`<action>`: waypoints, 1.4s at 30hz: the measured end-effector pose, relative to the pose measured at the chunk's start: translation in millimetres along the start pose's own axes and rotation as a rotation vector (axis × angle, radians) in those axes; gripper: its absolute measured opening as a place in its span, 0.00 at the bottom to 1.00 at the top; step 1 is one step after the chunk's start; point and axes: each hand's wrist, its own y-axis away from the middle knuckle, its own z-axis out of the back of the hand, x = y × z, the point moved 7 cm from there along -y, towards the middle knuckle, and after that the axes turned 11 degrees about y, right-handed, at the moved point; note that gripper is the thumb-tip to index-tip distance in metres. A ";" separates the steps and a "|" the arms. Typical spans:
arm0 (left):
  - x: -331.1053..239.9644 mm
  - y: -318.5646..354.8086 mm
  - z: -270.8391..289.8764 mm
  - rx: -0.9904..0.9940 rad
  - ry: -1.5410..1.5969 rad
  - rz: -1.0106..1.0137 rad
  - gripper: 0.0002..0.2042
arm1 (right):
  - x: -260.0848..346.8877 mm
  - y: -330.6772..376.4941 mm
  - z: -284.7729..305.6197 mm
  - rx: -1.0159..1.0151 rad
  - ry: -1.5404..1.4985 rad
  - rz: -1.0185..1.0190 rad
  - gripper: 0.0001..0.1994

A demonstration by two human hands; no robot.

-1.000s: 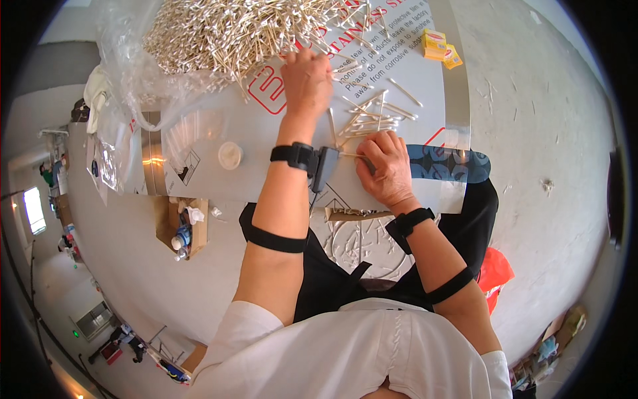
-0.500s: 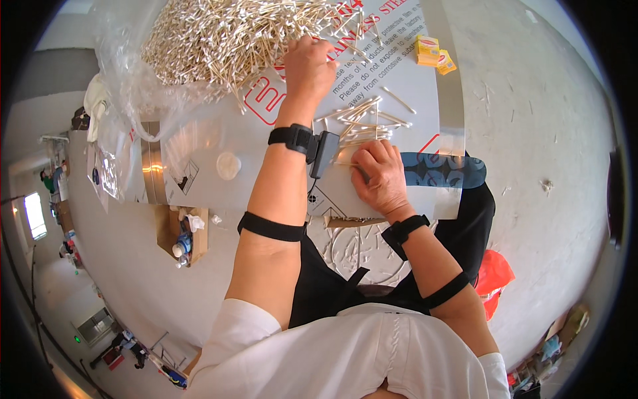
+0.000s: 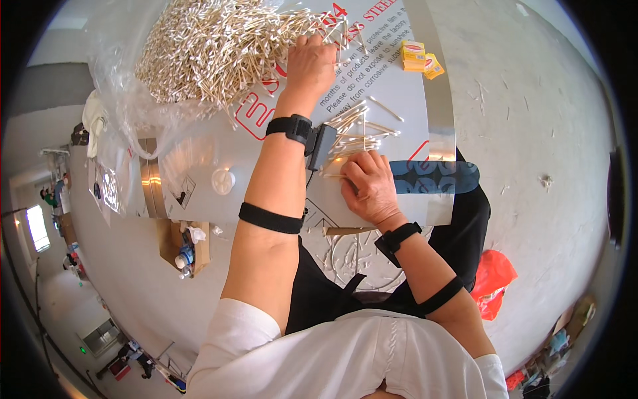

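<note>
My left hand [image 3: 310, 69] is at the right edge of a large heap of cotton swabs [image 3: 206, 56]. Its fingers curl down, and the tips are hidden from view. My right hand [image 3: 371, 187] rests low on the sheet-covered table [image 3: 279, 179], just in front of a smaller, loose bunch of cotton swabs [image 3: 362, 126]. The fingers there are bent inward and closed. A few swab ends show by its thumb side, but what lies in the grip cannot be made out. Beside this hand stretches a dark blue translucent strip [image 3: 435, 177].
Small yellow boxes [image 3: 413, 57] stand at the far right of the table. A clear plastic bag [image 3: 116, 73] surrounds the heap's left side. A round clear plastic piece [image 3: 223, 181] lies at left. Below are a cardboard box [image 3: 174, 243] with a bottle and a red bag [image 3: 493, 282].
The whole view has shifted slightly, moving the table down and left. My left hand stays by the heap's edge, and my right hand stays near the small bunch.
</note>
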 end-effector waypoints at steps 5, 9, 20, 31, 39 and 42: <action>-7.8 26.2 -6.6 0.245 -0.119 0.046 0.05 | -4.5 1.5 0.9 -0.005 0.001 -0.007 0.08; -13.0 33.4 -10.7 0.498 0.214 0.273 0.07 | -6.1 1.4 2.0 -0.007 0.009 -0.014 0.08; -8.5 -42.5 -24.8 -0.053 -0.092 0.502 0.33 | -3.7 0.9 2.8 -0.020 -0.001 -0.009 0.09; 6.2 -7.9 -15.7 0.041 -0.113 0.291 0.11 | -4.9 2.4 2.2 -0.052 -0.004 0.001 0.08; -13.4 65.2 5.1 0.238 0.208 0.169 0.05 | -2.7 2.1 1.4 -0.062 0.003 0.010 0.08; -21.7 83.8 26.5 0.000 0.240 0.137 0.06 | -2.5 3.8 1.2 -0.081 0.005 0.027 0.08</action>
